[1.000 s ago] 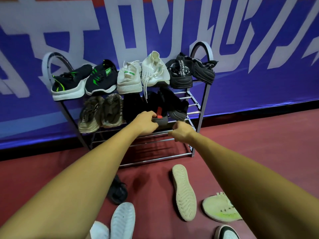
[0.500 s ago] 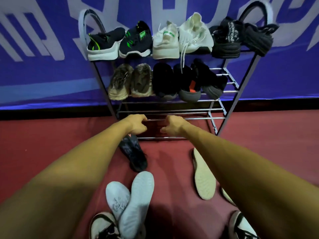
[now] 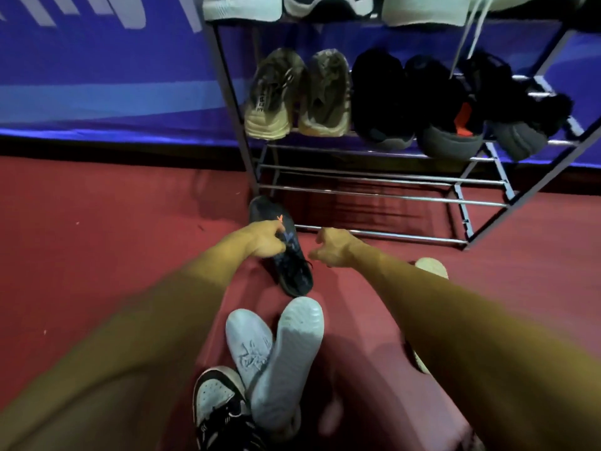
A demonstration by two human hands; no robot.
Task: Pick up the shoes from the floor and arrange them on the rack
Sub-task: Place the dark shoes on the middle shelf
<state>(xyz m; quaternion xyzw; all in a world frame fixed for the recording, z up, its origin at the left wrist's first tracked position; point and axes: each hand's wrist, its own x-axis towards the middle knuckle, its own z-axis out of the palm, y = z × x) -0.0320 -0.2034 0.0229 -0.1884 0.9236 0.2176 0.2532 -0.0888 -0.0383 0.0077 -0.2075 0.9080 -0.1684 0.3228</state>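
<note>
A black shoe with an orange mark lies on the red floor, just in front of the metal rack's left leg. My left hand is down on its middle, fingers curled over the upper. My right hand hovers just right of the shoe, loosely curled and holding nothing. The rack's middle shelf carries an olive pair and several black shoes. Its lowest rails are bare. Only the soles of the top-shelf shoes show.
Close to me lie a pale shoe, a second pale shoe sole-up across it, and a black-and-white sneaker. A cream shoe's tip peeks from behind my right arm. A blue banner wall backs the rack.
Both hands dropped from the rack's middle shelf to the floor. My left hand came down onto the black shoe, and the view tilted down and closer.
</note>
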